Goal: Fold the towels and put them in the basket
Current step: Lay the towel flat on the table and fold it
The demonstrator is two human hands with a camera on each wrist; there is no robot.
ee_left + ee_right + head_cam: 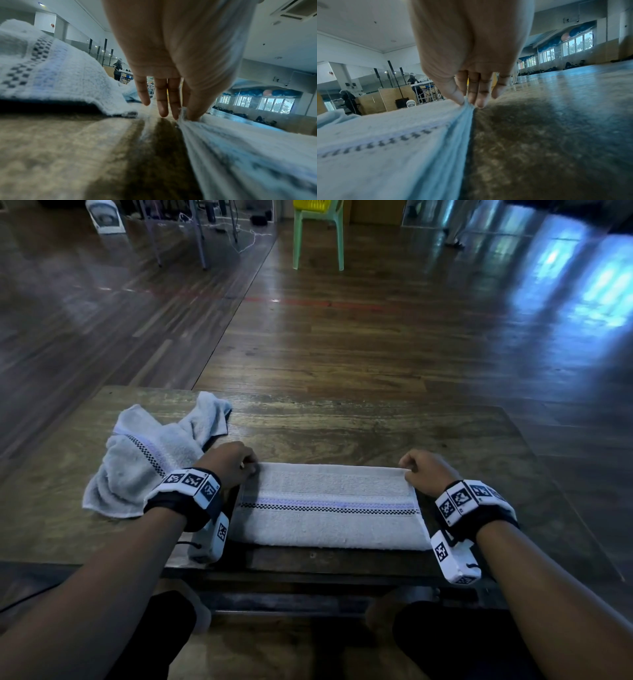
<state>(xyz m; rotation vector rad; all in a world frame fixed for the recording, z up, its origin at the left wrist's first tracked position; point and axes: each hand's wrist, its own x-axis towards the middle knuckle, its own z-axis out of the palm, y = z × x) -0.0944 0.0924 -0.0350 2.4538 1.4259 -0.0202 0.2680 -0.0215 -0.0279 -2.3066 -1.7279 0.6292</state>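
A white towel (pixel 329 505) with a checked stripe lies folded flat near the front edge of the wooden table (pixel 342 426). My left hand (pixel 236 463) pinches its far left corner, and the left wrist view shows thumb and fingers (pixel 173 108) nipping the cloth (pixel 240 148) there. At the far right corner my right hand (pixel 424 470) pinches the edge; in the right wrist view the fingertips (pixel 471 100) grip the bunched cloth (pixel 385 148). A second towel (pixel 147 453), crumpled, lies to the left behind my left wrist. No basket is in view.
Bare tabletop stretches beyond the flat towel and to its right. On the wooden floor past the table stands a green and yellow plastic chair (pixel 318 231). Metal stand legs (pixel 202 237) and cables are at the far left.
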